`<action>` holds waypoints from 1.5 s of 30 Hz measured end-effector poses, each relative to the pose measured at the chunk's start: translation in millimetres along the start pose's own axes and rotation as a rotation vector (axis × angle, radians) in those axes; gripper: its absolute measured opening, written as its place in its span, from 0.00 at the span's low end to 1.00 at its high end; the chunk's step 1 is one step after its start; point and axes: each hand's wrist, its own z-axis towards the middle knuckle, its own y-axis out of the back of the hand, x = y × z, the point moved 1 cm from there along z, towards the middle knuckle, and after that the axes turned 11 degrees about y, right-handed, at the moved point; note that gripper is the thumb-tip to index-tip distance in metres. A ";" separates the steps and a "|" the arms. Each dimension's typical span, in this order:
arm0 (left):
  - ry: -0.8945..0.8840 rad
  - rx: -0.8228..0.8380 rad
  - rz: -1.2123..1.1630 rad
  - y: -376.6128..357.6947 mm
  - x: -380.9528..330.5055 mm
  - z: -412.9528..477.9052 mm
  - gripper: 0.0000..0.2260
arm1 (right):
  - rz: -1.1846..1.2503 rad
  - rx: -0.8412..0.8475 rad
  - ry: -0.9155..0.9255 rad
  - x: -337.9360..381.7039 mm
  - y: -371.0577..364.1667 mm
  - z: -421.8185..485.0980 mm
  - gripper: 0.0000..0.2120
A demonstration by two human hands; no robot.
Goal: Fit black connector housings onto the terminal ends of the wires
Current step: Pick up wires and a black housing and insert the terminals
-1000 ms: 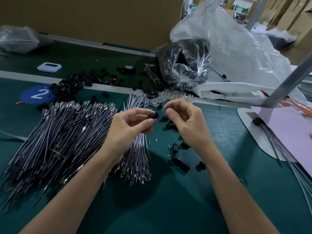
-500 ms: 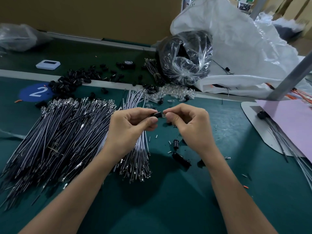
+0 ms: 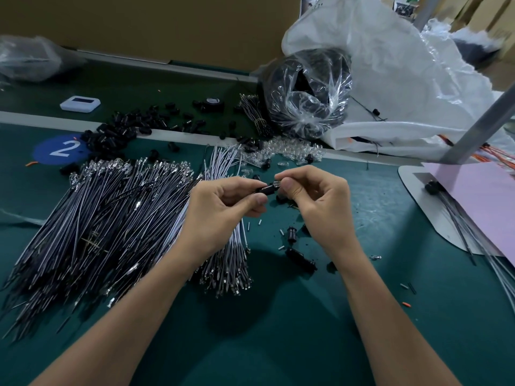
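Observation:
My left hand [image 3: 223, 210] pinches a small black connector housing [image 3: 265, 189] between thumb and fingers above the green mat. My right hand [image 3: 320, 201] pinches a clear-tipped piece [image 3: 277, 184] and holds it against the housing's right end. The wire itself is hidden by my fingers. A big fan of terminated wires [image 3: 106, 218] lies to the left, and a smaller white wire bundle [image 3: 228, 246] runs under my left hand. Loose black housings [image 3: 299, 254] lie on the mat below my right hand. More black housings [image 3: 122, 132] are heaped at the back left.
A clear bag of black parts [image 3: 306, 93] and a large white sack [image 3: 404, 79] stand at the back right. Clear small parts [image 3: 287, 151] lie scattered behind my hands. A white board with pink sheet [image 3: 473, 196] and finished wires sits right, by a grey post [image 3: 485, 121]. A white device [image 3: 80, 103] lies far left.
Both hands have come together: the right hand closed the gap and now presses its clear-tipped piece against the housing held by the left hand.

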 end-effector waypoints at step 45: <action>-0.024 0.112 -0.015 0.0 7.2 0.7 0.12 | 0.386 0.137 -0.166 -8.0 0.7 -2.4 0.06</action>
